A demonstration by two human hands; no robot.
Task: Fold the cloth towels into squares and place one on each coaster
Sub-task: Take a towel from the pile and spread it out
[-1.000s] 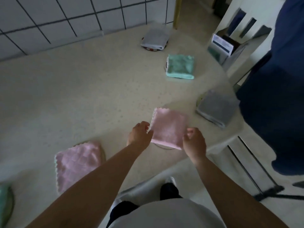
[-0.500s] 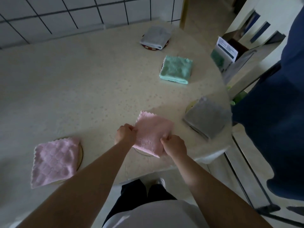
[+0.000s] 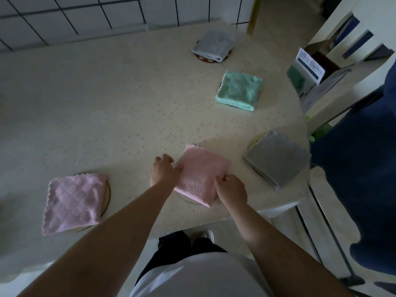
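A folded pink towel [image 3: 201,171] lies over a pale round coaster [image 3: 188,198] near the table's front edge. My left hand [image 3: 164,171] pinches its left edge and my right hand [image 3: 232,190] pinches its near right corner. Four other folded towels sit on coasters: a quilted pink one [image 3: 74,201] at the left, a dark grey one [image 3: 277,160] at the right edge, a mint green one [image 3: 240,90] further back, and a light grey one [image 3: 214,46] at the far end.
The cream table [image 3: 107,116] backs onto a tiled wall [image 3: 85,16]. A person in dark blue clothing [image 3: 362,168] stands close at the right. A shelf with a leaflet [image 3: 309,65] is beyond the table's right side.
The pink towel has come down flatter onto its coaster, with both hands staying at its edges. The camera view has shifted to the left.
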